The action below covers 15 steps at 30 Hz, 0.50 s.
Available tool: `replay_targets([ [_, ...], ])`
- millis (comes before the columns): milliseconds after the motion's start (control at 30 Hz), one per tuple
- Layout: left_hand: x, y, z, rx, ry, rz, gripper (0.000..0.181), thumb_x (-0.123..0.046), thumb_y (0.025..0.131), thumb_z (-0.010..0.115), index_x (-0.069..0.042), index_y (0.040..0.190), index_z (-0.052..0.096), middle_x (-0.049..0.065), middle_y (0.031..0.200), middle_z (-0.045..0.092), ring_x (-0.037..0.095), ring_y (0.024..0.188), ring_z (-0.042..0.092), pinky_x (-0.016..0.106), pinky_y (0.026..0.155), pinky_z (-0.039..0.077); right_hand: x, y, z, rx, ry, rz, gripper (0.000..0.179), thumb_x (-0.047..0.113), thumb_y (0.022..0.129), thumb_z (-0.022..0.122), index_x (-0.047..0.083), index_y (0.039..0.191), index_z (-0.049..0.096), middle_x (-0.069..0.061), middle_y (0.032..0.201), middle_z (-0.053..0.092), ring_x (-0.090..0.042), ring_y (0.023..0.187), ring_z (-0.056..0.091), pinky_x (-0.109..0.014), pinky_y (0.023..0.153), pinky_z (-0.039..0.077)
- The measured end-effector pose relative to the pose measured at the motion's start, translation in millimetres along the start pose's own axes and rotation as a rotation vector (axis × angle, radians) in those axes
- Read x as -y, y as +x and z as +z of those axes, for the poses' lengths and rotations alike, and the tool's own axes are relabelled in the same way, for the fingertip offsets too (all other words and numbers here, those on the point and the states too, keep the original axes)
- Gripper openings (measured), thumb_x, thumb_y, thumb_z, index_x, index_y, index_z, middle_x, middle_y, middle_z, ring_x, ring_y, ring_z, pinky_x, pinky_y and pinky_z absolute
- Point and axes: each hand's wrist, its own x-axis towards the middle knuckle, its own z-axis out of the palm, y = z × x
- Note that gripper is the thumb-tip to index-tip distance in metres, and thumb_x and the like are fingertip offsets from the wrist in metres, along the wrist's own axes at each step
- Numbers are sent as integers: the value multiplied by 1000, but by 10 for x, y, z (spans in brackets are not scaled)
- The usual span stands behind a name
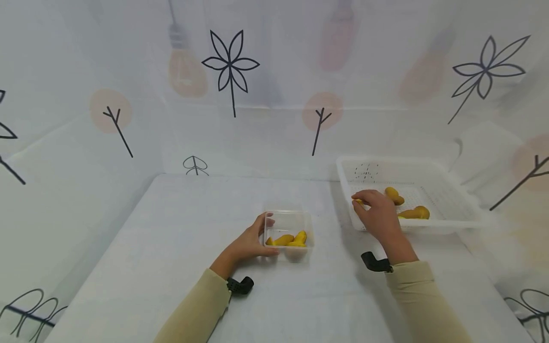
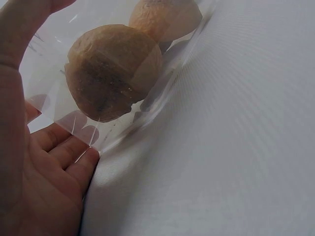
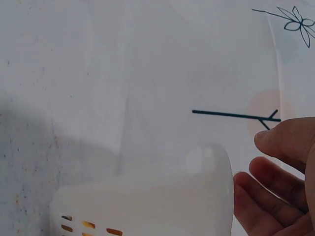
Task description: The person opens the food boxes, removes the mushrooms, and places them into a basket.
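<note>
A small clear plastic box point(image 1: 288, 228) with several yellow-brown potatoes point(image 1: 284, 239) stands on the white table. My left hand point(image 1: 253, 242) grips its left side, thumb along the near wall and fingers round the far side. In the left wrist view, fingertips show through the plastic beside a potato point(image 2: 114, 73) with a dark patch. My right hand point(image 1: 378, 214) is over the left part of a white basket point(image 1: 454, 190). Its thumb point(image 3: 275, 140) and fingers stand apart in the right wrist view, nothing between them. Yellow shows in that gap in the head view.
More potatoes point(image 1: 415, 213) lie in the basket, right of my right hand. The basket has perforated walls and stands at the table's back right. White cloth with printed plants and bulbs point(image 1: 274, 143) surrounds the table point(image 1: 206, 209). Each wrist wears a black device point(image 1: 241, 285).
</note>
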Motion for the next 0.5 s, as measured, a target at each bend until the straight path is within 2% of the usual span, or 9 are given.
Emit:
replay_targets([
  [233,-4,5,3,0,3,0,107,-44,69,85,-19,151,20,5,148,43,26,142,38,46,118,29,121,-11,116,34,27,0,13,9,88,68,4,100,71,-16,107,69,-33,93,66,-50,80,55],
  [500,-12,0,-1,1,5,-3,107,-46,68,84,-23,150,20,4,148,43,25,142,38,46,118,30,264,-9,235,81,48,-8,14,11,89,68,7,102,71,-13,108,69,-30,94,66,-48,81,56],
])
